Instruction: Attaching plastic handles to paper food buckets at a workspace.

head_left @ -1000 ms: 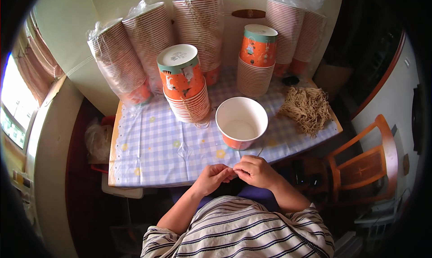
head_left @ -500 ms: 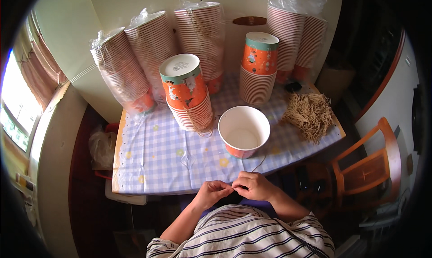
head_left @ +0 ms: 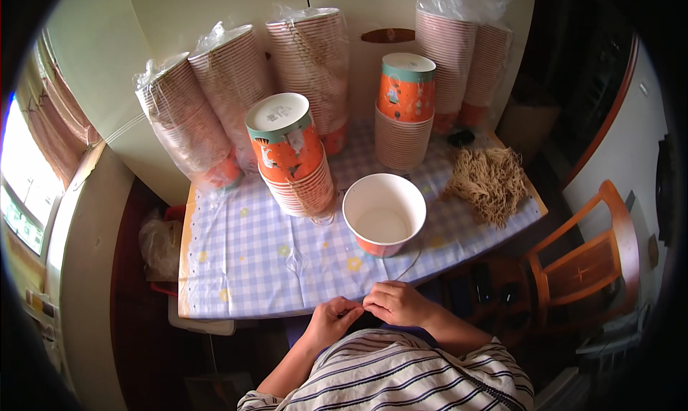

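Note:
My left hand (head_left: 332, 323) and my right hand (head_left: 396, 303) meet fingertip to fingertip just off the table's front edge, both closed in a pinch. A thin tan string (head_left: 410, 265) runs from my right hand over the tablecloth toward a paper tub (head_left: 383, 214). What my left fingertips pinch is too small to make out. The tub stands upright, white inside with an orange and green outside, just beyond my hands. Some way to the right lies a tangled heap of tan strings (head_left: 491, 185).
Behind the tub stand an upside-down tub stack (head_left: 290, 149) with string on its side and another stack (head_left: 405, 110). Tall plastic-wrapped stacks (head_left: 308, 74) line the back wall. A blue checked cloth (head_left: 251, 275) covers the table. A wooden chair (head_left: 580, 264) stands at the right.
The whole view has shifted slightly. My hands are still together, with the right fingers curled in more closely against the left fingertips. The tub and stacks have stayed in place.

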The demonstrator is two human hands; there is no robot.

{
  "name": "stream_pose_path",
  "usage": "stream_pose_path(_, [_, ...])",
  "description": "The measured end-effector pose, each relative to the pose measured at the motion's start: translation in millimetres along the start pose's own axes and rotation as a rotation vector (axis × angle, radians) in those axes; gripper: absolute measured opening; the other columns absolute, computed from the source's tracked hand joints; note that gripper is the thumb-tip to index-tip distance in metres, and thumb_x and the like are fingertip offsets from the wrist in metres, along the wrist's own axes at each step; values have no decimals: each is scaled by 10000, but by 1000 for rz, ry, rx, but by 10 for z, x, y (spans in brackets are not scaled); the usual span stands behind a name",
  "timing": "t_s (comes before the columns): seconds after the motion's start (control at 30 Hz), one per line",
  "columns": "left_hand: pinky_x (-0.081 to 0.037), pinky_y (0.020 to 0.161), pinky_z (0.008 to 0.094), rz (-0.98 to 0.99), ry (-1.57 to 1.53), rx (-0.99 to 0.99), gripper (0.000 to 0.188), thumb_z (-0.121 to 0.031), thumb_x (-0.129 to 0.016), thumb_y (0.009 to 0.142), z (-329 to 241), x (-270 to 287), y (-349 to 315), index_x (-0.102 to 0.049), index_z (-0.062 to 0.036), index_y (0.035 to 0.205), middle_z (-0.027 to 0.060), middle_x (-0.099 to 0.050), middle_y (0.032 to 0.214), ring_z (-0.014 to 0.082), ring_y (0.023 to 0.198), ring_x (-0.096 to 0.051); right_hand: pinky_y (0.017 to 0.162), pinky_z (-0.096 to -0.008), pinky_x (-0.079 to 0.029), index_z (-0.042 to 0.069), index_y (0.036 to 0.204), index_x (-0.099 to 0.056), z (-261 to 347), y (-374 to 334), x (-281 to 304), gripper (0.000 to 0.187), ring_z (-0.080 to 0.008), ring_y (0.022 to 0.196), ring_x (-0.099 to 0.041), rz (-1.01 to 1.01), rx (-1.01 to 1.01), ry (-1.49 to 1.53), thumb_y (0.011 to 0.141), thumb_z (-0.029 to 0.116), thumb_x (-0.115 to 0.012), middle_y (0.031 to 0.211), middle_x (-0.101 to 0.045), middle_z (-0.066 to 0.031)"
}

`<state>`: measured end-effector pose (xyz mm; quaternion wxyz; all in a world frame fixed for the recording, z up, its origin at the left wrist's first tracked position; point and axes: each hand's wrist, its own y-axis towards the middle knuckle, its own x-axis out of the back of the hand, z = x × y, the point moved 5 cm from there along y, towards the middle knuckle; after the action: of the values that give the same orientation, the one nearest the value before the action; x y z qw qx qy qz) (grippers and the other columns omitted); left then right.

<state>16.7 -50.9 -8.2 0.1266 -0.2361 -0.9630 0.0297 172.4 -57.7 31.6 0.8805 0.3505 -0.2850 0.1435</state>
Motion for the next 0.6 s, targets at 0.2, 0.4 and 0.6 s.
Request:
stream_pose_path(0.2, [-465,610,255,-66,135,-204,94,-34,-651,807,-126,41,-47,-641,16,886,94,-598,757,164,666,-586,579,-354,-470,51,838,-565,18,25,-63,111,-268,662,-566,2,-47,100,771,51,-653,761,-513,-77])
stream_pose_path(0.4, [-466,593,269,-79,215,-322,66,-6,-623,813,-216,21,-12,-617,15,875,96,-596,766,176,677,-590,531,-346,-468,59,860,-576,-29,-33,-49,124,-265,612,-567,-37,-99,111,772,55,-664,744,-511,-70])
stream_pose_path(0.6, [-453,595,273,-101,166,-309,57,4,-620,803,-160,85,2,-607,16,856,96,-588,762,179,665,-576,517,-342,-472,67,868,-587,18,6,-54,142,-251,600,-576,-69,-73,85,759,60,-677,719,-512,-62])
